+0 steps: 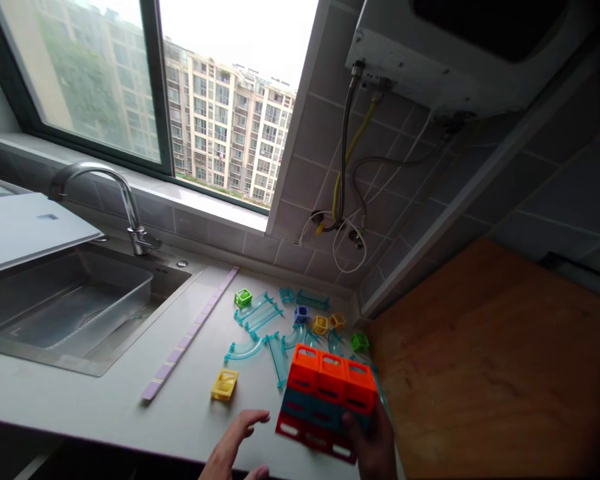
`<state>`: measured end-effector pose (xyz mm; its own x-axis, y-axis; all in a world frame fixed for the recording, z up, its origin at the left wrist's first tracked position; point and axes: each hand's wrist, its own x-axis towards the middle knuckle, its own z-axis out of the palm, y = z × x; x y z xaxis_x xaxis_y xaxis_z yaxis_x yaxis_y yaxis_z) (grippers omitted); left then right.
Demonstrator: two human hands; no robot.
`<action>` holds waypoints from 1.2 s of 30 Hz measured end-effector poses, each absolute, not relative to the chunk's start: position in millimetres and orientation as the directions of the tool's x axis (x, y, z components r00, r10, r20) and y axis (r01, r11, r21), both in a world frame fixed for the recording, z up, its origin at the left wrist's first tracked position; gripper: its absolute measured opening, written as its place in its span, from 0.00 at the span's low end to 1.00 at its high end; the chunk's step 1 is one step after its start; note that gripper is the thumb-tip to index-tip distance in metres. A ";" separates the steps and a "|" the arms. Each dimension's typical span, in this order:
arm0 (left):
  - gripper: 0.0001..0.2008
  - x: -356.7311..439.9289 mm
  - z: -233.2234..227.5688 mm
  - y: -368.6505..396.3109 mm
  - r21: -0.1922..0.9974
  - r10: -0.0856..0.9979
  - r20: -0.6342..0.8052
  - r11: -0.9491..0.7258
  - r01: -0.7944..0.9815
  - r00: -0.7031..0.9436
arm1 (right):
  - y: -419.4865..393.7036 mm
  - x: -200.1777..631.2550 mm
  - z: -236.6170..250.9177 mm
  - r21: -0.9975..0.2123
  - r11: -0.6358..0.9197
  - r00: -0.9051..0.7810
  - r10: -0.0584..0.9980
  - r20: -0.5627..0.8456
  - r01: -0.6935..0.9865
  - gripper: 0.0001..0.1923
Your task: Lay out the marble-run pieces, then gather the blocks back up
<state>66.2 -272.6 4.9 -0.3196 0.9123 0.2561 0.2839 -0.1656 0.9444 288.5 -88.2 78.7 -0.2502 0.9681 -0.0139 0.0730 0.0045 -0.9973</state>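
Toward the right part of the bench (190,407), close to its front edge, I am gripping a block of joined hollow cubes (325,398) with my right hand (377,443). Its top row is showing orange, its middle row dark blue-teal and its bottom row red. My thumb is pressing on the near face at the right end; my other fingers are hiding behind the block, so I cannot tell how they are lying. The block is tilting a little, and I cannot tell whether its bottom is touching the bench.

My left hand (226,448) is holding nothing: its fingers are curving loosely, spread from the thumb, just beside the block's left end. Beyond it a single yellow frame (225,385) is lying on the bench.

Behind the block, clear teal track pieces (263,323), some straight and some curved, are lying scattered. Among them a blue cube (301,314) is sitting beside two amber cubes (321,325), while one green cube (243,298) is resting at the left end of the spread and another green cube (360,343) at the right.

Farther left, a lilac strip (193,333) is lying slantwise near the sink (87,365), where a clear plastic bin (107,313) is sitting below the tap (132,210). On my right a wooden board (495,373) is standing beside the bench.
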 end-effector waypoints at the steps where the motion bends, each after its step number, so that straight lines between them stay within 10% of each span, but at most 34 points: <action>1: 0.32 69.8 6.6 -275.1 0.977 0.921 0.190 -0.145 0.153 -0.341 | -111.4 291.6 66.7 -0.992 -0.115 -0.262 0.957 -0.125 0.054 0.41; 7: 0.41 90.5 37.5 -276.7 0.935 0.886 -0.276 0.157 -0.319 -0.373 | -192.9 273.7 36.8 -0.877 -0.468 -0.282 0.860 -0.425 -0.106 0.49; 27: 0.28 104.4 85.3 -277.9 0.585 0.854 -0.519 0.318 -0.746 -0.043 | -196.3 268.0 80.5 -0.600 -0.696 -0.555 0.701 -0.448 -0.395 0.33; 36: 0.37 91.6 67.0 -279.7 0.802 0.808 -0.484 0.257 -0.539 -0.336 | -195.0 256.1 67.3 -0.753 -0.574 -0.399 0.804 -0.442 -0.321 0.32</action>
<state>91.6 -279.7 67.0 -0.3363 0.8076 -0.4844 -0.5393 0.2566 0.8021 256.1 -195.0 67.3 -0.3988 0.8036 -0.4417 -0.3214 -0.5736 -0.7534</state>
